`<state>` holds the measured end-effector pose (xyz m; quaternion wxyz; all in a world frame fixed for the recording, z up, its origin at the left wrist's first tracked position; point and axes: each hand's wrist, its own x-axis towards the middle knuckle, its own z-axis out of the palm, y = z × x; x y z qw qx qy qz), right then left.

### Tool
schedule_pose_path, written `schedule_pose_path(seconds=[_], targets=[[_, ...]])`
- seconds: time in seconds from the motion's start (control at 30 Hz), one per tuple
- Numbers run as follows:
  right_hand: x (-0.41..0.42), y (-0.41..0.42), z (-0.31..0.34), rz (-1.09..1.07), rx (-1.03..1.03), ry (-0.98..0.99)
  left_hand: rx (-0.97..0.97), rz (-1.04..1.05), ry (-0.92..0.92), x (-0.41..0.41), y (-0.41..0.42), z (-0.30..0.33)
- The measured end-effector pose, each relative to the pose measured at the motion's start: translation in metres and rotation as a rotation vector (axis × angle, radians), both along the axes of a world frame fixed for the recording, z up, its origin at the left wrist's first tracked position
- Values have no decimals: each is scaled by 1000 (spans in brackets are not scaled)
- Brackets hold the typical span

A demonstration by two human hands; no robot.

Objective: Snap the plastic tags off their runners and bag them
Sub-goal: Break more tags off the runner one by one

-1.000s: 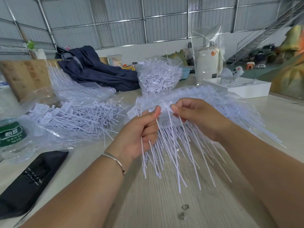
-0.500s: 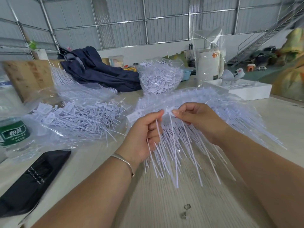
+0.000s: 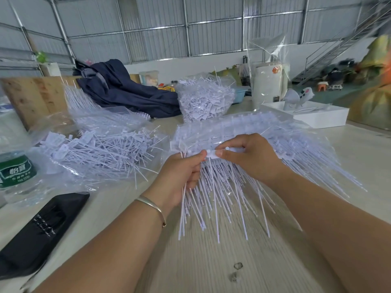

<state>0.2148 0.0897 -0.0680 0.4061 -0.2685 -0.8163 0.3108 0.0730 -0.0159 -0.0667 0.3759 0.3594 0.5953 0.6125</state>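
Since the earlier frame both hands have closed together: the left hand (image 3: 182, 172) and right hand (image 3: 251, 155) now pinch one runner (image 3: 211, 154) thumb to thumb, fingers curled, its tags (image 3: 215, 193) hanging above the desk (image 3: 211, 261).

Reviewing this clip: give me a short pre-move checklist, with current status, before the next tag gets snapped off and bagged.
1. Left hand holds a bundle of tags: ok, fingers curled round the stems.
2. Right hand has a grip on the runner: ok, thumb and fingers pinch it.
3. Tag between the two thumbs already separated: cannot tell, the joint is hidden.
4. Open bag of loose tags within view: ok, lying left of the hands.
5. Supply of unsnapped runners: ok, a stack lies behind the hands.
6. Water bottle clear of the bag: not ok, it stands against the bag's plastic.
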Motion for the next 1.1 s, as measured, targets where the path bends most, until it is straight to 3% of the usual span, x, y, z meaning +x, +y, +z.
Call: schedule_pose_path(seconds=[0.17,0.4,0.47,0.57,0.77,0.87,0.97,1.03,1.1], targets=[[1,0,2,8,45,-83,9,13,88,0,-1,1],[9,2,11,-6,-58,12,-10,-81,174,-2,-3,9],[11,0,15,-18,-38,-13,1,-81,360,-3,-4,11],[11,-7,15,-52,116,-133,-11,-60,907,0,-5,10],[5,-14,14,-180,380,-285,-141,112,1270,10,4,7],[1,-16,11,-221,450,-277,-175,232,1302,15,5,4],[6,-12,16,-281,471,-191,-332,365,1307,-4,-1,5],[13,-7,23,-275,438,-60,-345,363,1132,-22,-4,6],[15,-5,26,-263,426,13,-183,287,826,-27,-4,6]])
